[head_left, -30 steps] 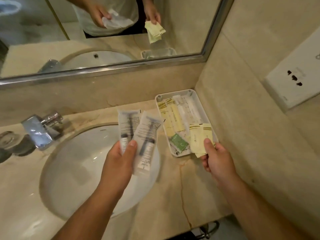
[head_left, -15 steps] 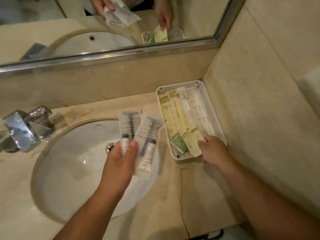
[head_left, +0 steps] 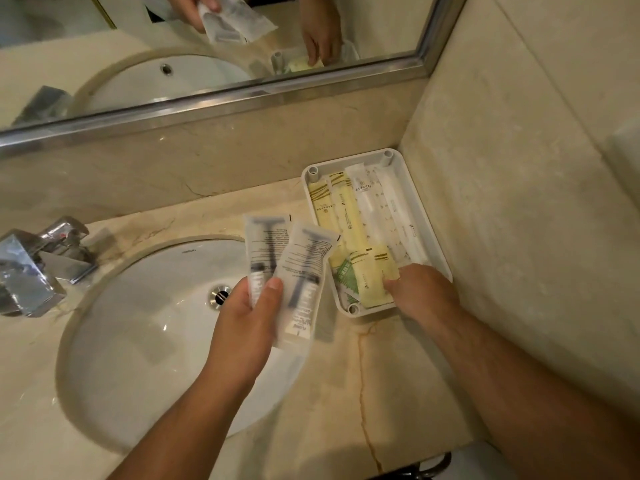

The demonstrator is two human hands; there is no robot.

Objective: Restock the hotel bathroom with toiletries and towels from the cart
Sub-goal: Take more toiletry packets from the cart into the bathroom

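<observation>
1. Since the frame a second back, the right hand [head_left: 422, 292] has come down from above the near end of the tray [head_left: 426, 216] and into it. The yellow sachets [head_left: 374, 275] it carried now lie flat at the tray's near end, beside a green sachet [head_left: 346, 275].
2. Head view, at the tray: the right hand's fingers are curled over the sachets' near edge with one fingertip on top. Whether they pinch the sachets or only press them down, I cannot tell. Laying them lengthwise seems meant to match the longer yellow and white packets [head_left: 381, 209] lined up farther back in the tray.
3. Head view, left of the tray: the left hand [head_left: 242, 327] pinches two razor packets [head_left: 287, 258] between thumb and fingers. They are fanned apart and held upright just off the tray's left rim, above the sink [head_left: 138, 334]. Held so, they stay dry and ready to hand, and they likely go in next.
4. The tray sits on the counter [head_left: 381, 375], pushed into the corner with its far end near the mirror [head_left: 104, 46]. That probably keeps it clear of splashes from the tap [head_left: 38, 265], which stands well to the tray's left, beyond the sink.
5. Judged from how things lie, the toiletries step looks well along, with only the razors left to place.
</observation>
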